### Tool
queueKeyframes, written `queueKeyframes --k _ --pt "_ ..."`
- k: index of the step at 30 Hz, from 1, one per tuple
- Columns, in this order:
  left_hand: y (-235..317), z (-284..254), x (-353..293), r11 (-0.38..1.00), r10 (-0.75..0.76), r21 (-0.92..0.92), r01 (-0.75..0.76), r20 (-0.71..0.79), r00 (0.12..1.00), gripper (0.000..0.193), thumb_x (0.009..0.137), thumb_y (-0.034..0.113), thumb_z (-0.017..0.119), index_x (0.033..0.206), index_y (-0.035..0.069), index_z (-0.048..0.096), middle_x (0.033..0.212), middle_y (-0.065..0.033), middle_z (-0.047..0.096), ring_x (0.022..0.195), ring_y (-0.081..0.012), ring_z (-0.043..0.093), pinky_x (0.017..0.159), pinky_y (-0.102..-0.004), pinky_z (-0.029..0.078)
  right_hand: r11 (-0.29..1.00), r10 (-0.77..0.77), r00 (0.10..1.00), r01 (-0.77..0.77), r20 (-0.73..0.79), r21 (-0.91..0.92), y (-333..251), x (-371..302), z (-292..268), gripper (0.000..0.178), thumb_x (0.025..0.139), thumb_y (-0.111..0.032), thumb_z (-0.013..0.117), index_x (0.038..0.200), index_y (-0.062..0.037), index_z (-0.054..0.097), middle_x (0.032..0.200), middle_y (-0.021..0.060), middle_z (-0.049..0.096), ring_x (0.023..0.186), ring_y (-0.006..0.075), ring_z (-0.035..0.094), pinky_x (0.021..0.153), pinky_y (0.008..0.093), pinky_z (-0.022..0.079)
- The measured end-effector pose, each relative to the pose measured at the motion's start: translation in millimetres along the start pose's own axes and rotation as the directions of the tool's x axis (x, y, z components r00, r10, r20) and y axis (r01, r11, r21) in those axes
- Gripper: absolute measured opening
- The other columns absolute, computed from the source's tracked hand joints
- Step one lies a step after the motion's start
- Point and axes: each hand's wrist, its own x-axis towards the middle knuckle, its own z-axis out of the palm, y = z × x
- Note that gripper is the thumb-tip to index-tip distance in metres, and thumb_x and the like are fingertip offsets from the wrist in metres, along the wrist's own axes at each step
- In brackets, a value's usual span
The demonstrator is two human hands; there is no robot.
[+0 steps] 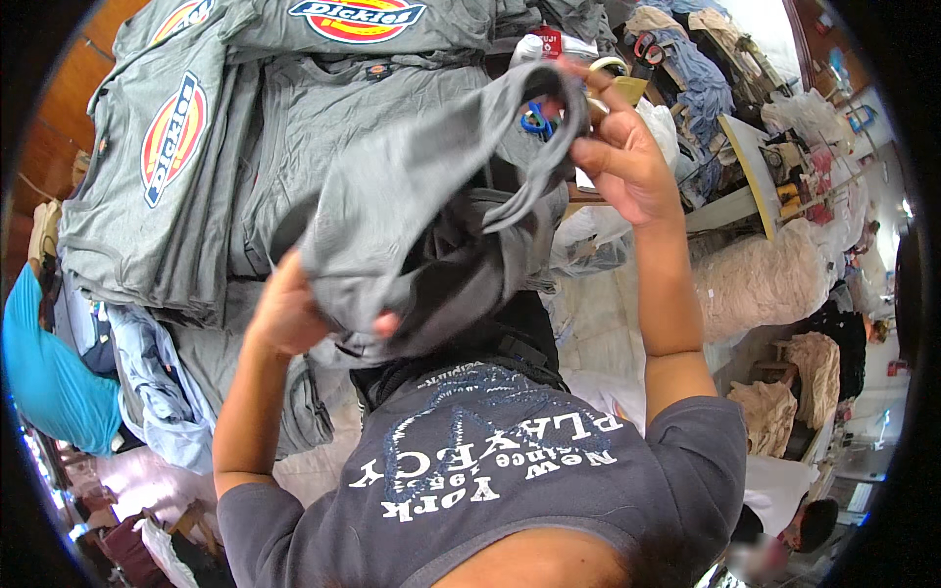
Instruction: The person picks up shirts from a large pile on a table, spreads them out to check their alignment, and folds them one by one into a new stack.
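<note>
A limp grey fabric garment point(382, 216) is held centrally, clasped at 8 o'clock by the curled left grip point(284, 309) and pinched at 2 o'clock by the right grip point(629, 162). Tension should be evened to avoid twisting. Grey cloth shirts point(323, 137) are stacked toward 11 o'clock.

We hold a gray T-shirt point(377, 206) slack in the air, our left-hand grip point(289, 309) partly hidden by its lower folds and our right-hand grip point(632, 162) raised at a looped, banded edge. Beyond it we see folded gray shirts point(333, 147) in piles, several bearing an oval emblem point(176, 140) in red, yellow and blue. Blue-handled scissors point(535, 121) show just beside the raised loop. At our far left hangs turquoise cloth point(49, 363), near light-blue garments point(162, 392); at right lies a beige bundle point(765, 279).
</note>
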Motion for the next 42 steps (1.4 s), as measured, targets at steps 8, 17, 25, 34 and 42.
queueKeyframes --k 8,17,25,34,42 --pt "74 37 -34 0.141 0.06 0.786 -0.602 0.6 0.798 0.084 0.052 0.013 0.076 0.121 -0.013 0.034 0.125 -0.0202 0.04 0.118 -0.0265 0.038 0.098 -0.0349 0.024 0.812 -0.185 0.98 0.198 0.08 -0.55 -45 1 -7 0.042 0.069 0.002 0.062 0.109 0.0009 0.051 0.112 0.0118 0.053 0.101 0.0187 0.051 0.088 0.029 0.038" --pt "234 92 -9 -0.122 0.723 0.711 -0.692 0.542 0.429 0.065 0.073 0.02 0.061 0.126 -0.002 0.032 0.123 -0.017 0.043 0.113 -0.0236 0.043 0.094 -0.0317 0.032 0.533 -0.47 0.74 0.673 0.482 -0.513 -83 76 -75 0.031 0.077 -0.032 0.06 0.091 -0.0061 0.051 0.088 0.0077 0.055 0.075 0.0184 0.053 0.061 0.0327 0.044" --pt "225 56 89 -0.452 0.784 0.886 -0.101 0.449 0.428 0.054 0.08 0.026 0.058 0.126 0.008 0.037 0.113 -0.0127 0.051 0.108 -0.0187 0.045 0.087 -0.0323 0.036 0.657 -0.458 0.884 0.264 -0.095 -0.707 4 170 -79 0.053 0.081 -0.021 0.057 0.124 -0.0012 0.033 0.108 0.0094 0.048 0.089 0.0128 0.05 0.073 0.025 0.044" --pt "-10 -123 -4 -0.705 0.254 0.688 -0.174 0.474 0.843 0.033 0.063 0.018 0.07 0.09 0.006 0.055 0.091 -0.0108 0.05 0.089 -0.0291 0.045 0.079 -0.038 0.037 0.357 0.307 0.937 0.047 0.165 -0.933 122 -77 -73 0.041 0.067 -0.024 0.067 0.104 -0.0101 0.055 0.104 0.0082 0.051 0.101 0.0261 0.046 0.084 0.0364 0.039" --pt "-25 -158 -17 -0.825 0.097 0.565 0.015 0.116 0.988 0.042 0.053 0.007 0.068 0.092 0.006 0.052 0.095 -0.0091 0.051 0.094 -0.0281 0.046 0.082 -0.0392 0.036 -0.026 0.435 0.895 0.115 0.093 -0.993 145 -111 -66 0.024 0.059 -0.005 0.063 0.08 -0.0082 0.052 0.095 0.0061 0.052 0.094 0.0287 0.048 0.072 0.0384 0.041"
